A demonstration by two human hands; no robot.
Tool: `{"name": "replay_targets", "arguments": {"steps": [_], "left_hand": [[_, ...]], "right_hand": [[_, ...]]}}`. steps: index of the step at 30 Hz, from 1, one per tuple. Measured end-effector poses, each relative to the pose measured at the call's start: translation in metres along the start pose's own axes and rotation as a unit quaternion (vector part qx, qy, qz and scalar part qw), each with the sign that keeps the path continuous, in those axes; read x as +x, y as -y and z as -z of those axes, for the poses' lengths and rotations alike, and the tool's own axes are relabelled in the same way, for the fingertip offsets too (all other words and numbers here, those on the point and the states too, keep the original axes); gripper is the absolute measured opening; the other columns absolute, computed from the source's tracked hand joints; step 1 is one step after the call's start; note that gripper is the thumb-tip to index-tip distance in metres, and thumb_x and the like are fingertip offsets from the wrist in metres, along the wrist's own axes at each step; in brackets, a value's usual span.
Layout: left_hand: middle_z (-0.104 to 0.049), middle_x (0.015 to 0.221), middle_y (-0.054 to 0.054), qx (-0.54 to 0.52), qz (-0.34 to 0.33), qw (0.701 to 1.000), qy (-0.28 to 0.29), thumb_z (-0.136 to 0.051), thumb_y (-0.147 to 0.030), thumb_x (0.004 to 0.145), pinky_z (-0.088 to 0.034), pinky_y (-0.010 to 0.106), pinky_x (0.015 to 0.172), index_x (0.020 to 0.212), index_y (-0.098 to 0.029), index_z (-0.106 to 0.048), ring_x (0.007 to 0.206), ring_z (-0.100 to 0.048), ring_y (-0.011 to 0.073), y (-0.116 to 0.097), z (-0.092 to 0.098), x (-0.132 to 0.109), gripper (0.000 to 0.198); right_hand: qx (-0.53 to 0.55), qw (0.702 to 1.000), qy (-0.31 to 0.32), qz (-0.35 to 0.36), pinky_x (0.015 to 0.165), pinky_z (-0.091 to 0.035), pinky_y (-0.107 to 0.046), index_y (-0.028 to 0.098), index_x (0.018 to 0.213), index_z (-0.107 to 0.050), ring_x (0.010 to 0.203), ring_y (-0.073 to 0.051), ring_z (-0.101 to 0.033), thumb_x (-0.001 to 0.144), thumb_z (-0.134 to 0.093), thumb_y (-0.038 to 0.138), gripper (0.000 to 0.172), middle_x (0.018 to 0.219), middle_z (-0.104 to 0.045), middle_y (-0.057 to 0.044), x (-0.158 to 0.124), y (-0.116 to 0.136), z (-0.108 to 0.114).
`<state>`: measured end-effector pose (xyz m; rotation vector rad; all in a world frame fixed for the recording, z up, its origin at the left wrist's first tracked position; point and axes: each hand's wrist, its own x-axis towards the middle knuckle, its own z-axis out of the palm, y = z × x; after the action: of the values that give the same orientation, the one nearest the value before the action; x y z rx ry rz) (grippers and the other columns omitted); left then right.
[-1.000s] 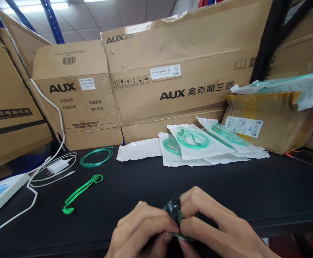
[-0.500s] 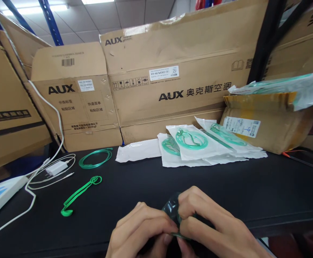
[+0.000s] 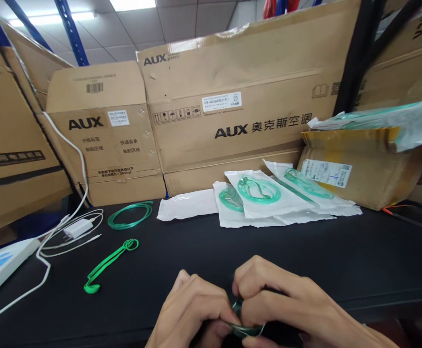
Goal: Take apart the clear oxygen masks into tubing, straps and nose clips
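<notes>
At the front edge of the table, my left hand (image 3: 195, 309) and my right hand (image 3: 281, 302) are close together, fingers curled and pinching. Between them is a green-tinted clear plastic mask (image 3: 246, 330), its curved rim showing below the fingertips; most of it is hidden. A thin pale strip runs along that rim near my right thumb. Left of my hands, a green elastic strap (image 3: 108, 262) lies loosely on the black table (image 3: 182, 251). Behind the strap rests a coil of green tubing (image 3: 130, 215).
White packets with green tubing (image 3: 260, 193) lie overlapped at the back, beside a flat white packet (image 3: 189, 205). An opened carton (image 3: 356, 169) stands at the right with another packet on top. A power strip (image 3: 8, 263), cables and a white charger (image 3: 78, 228) occupy the left.
The mask has turned between my hands: its clear dome showed above my fingers, and now mostly the rim shows below them. My right hand has shifted slightly. The view has moved a little.
</notes>
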<state>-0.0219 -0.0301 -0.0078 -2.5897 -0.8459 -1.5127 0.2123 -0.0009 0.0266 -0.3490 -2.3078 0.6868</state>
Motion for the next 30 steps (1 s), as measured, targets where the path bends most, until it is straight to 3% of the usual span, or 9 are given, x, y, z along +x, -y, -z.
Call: {"name": "replay_targets", "arguments": {"steps": [4, 9, 12, 16, 20, 24, 27, 30], "left_hand": [[-0.074, 0.087, 0.001, -0.035, -0.004, 0.999, 0.023, -0.049, -0.025, 0.112, -0.050, 0.028, 0.081, 0.109, -0.023, -0.061, 0.074, -0.070, 0.0138, 0.005, 0.000, 0.000, 0.012], [-0.067, 0.082, 0.000, -0.075, 0.063, 0.994, -0.040, -0.055, -0.053, 0.106, -0.037, 0.026, 0.061, 0.101, -0.025, -0.062, 0.068, -0.054, 0.0143, 0.002, -0.012, -0.002, 0.029], [-0.065, 0.079, -0.001, -0.110, 0.066, 0.990, -0.059, -0.064, -0.047, 0.104, -0.032, 0.026, 0.058, 0.096, -0.025, -0.062, 0.066, -0.049, 0.0141, 0.004, -0.018, -0.001, 0.024], [-0.065, 0.079, -0.001, -0.161, 0.060, 0.983, -0.066, -0.068, -0.042, 0.102, -0.035, 0.024, 0.056, 0.097, -0.024, -0.062, 0.064, -0.049, 0.0132, 0.010, -0.012, -0.001, 0.019], [-0.058, 0.076, -0.002, -0.145, 0.163, 0.976, -0.022, -0.070, -0.038, 0.100, -0.039, 0.023, 0.062, 0.092, -0.023, -0.064, 0.066, -0.048, 0.0134, 0.008, -0.004, -0.003, 0.017], [-0.054, 0.071, -0.004, -0.145, 0.290, 0.946, -0.028, -0.071, -0.052, 0.096, -0.034, 0.024, 0.061, 0.088, -0.022, -0.070, 0.062, -0.042, 0.0128, 0.003, -0.005, -0.001, 0.031], [-0.056, 0.071, -0.003, -0.173, 0.328, 0.928, -0.029, -0.072, -0.061, 0.092, -0.033, 0.025, 0.062, 0.083, -0.021, -0.075, 0.062, -0.042, 0.0132, 0.001, -0.006, 0.003, 0.041], [-0.057, 0.075, -0.002, -0.224, 0.356, 0.906, -0.046, -0.071, -0.063, 0.091, -0.034, 0.025, 0.066, 0.082, -0.022, -0.077, 0.067, -0.044, 0.0143, 0.002, -0.004, 0.006, 0.042]], "right_hand": [[0.031, 0.999, -0.011, -0.025, 0.084, -0.058, -0.025, 0.026, 0.098, -0.065, 0.093, -0.016, -0.068, 0.096, -0.071, 0.015, 0.013, 0.101, -0.065, -0.001, 0.005, -0.001, 0.003], [0.023, 1.000, -0.007, -0.018, 0.084, -0.058, -0.024, 0.024, 0.093, -0.066, 0.094, -0.016, -0.069, 0.094, -0.071, 0.012, 0.014, 0.101, -0.065, -0.002, 0.010, -0.003, 0.001], [0.030, 0.999, -0.036, -0.016, 0.085, -0.059, -0.025, 0.024, 0.099, -0.068, 0.094, -0.016, -0.070, 0.089, -0.075, 0.010, 0.019, 0.100, -0.069, -0.002, 0.010, -0.005, -0.003], [0.097, 0.990, -0.053, -0.084, 0.097, -0.059, -0.030, 0.026, 0.118, -0.069, 0.107, -0.019, -0.071, 0.083, -0.080, 0.009, 0.040, 0.115, -0.072, -0.003, 0.012, -0.005, -0.007], [0.201, 0.970, -0.033, -0.134, 0.094, -0.062, -0.030, 0.026, 0.123, -0.071, 0.108, -0.018, -0.071, 0.090, -0.070, 0.007, 0.037, 0.120, -0.068, -0.004, 0.016, -0.007, -0.011], [0.203, 0.966, -0.052, -0.149, 0.088, -0.060, -0.029, 0.030, 0.122, -0.075, 0.104, -0.019, -0.070, 0.090, -0.077, 0.016, 0.036, 0.119, -0.068, -0.004, 0.017, -0.016, -0.017], [0.265, 0.942, -0.078, -0.189, 0.081, -0.057, -0.028, 0.033, 0.123, -0.075, 0.094, -0.017, -0.067, 0.085, -0.086, 0.030, 0.040, 0.109, -0.064, -0.001, 0.016, -0.023, -0.020], [0.359, 0.906, -0.076, -0.212, 0.084, -0.053, -0.028, 0.032, 0.120, -0.076, 0.094, -0.016, -0.064, 0.084, -0.087, 0.040, 0.039, 0.106, -0.059, 0.000, 0.017, -0.024, -0.018]]}}
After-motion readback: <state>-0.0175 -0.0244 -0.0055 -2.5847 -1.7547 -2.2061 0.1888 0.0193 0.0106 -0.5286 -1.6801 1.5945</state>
